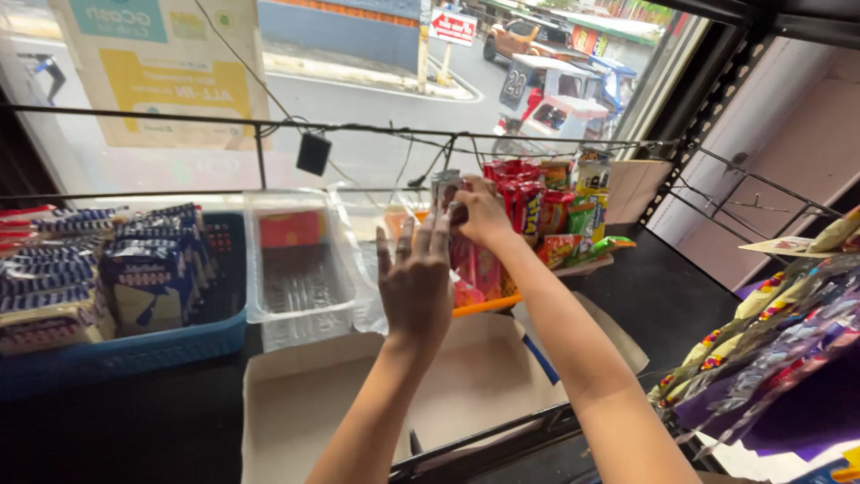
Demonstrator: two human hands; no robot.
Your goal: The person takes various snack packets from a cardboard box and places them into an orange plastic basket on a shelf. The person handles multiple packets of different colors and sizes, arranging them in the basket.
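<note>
— What do you have hold of at the shop window?

— Your right hand [479,211] is closed around a small grey sachet [445,190], fingers pinched on it, at the back of the orange tray [488,305]. The sachet stands upright, level with the tops of the red snack packets [520,202] crowded in that tray.

— And your other hand?

— Your left hand [417,282] is raised flat and open, fingers spread, its back toward you. It grips nothing; it hovers just in front of the tray, close below your right hand. Whether its palm touches the packets behind it, you cannot tell from here.

— What lies around the tray?

— To its right, yellow and green packets [587,211] lean against the red ones. To its left sits a clear plastic container [300,287] with a red card inside. Beyond that, a blue basket [134,354] holds dark blue biscuit packs [143,278]. Under your forearms an open cardboard box [305,403] rests on the black table [663,305].

— And farther out?

— Strings of hanging sachets [770,341] in purple and yellow drape at your right. A wire grille [260,152] crosses the window, with a street and parked vehicles [555,99] beyond the glass.
</note>
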